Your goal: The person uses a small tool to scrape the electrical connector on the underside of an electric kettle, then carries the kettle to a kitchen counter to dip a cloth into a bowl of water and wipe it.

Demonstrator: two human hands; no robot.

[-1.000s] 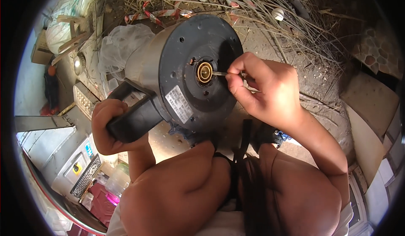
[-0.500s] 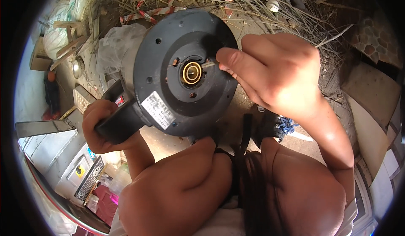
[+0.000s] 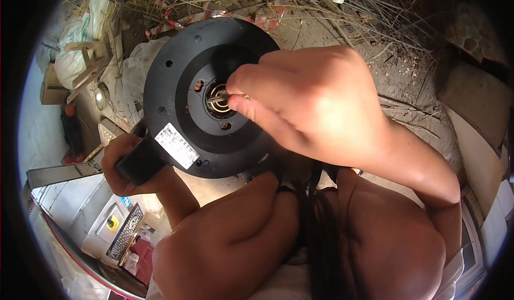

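An electric kettle (image 3: 174,88) is tipped so that its round black underside faces me, with a white label (image 3: 177,145) near the handle side. My left hand (image 3: 114,154) is wrapped round its black handle (image 3: 141,162). At the centre of the underside sits a round connector socket with brass-coloured rings (image 3: 220,107). My right hand (image 3: 321,99) pinches a small thin stick-like piece (image 3: 213,100) between thumb and forefinger, its tip at the socket. My fingers cover part of the rings, and I cannot make out what the piece is made of.
Dry stalks (image 3: 375,27) and red-and-white tape (image 3: 184,21) lie on the ground ahead. Clear plastic sheeting (image 3: 142,59) is behind the kettle. Boards (image 3: 474,115) lean at the right. A cardboard box (image 3: 53,85) and pieces of wood (image 3: 88,77) stand at the left.
My right hand has moved left, bringing the thin piece from beside the socket onto its rings. The kettle has shifted a little to the left, still held by my left hand.
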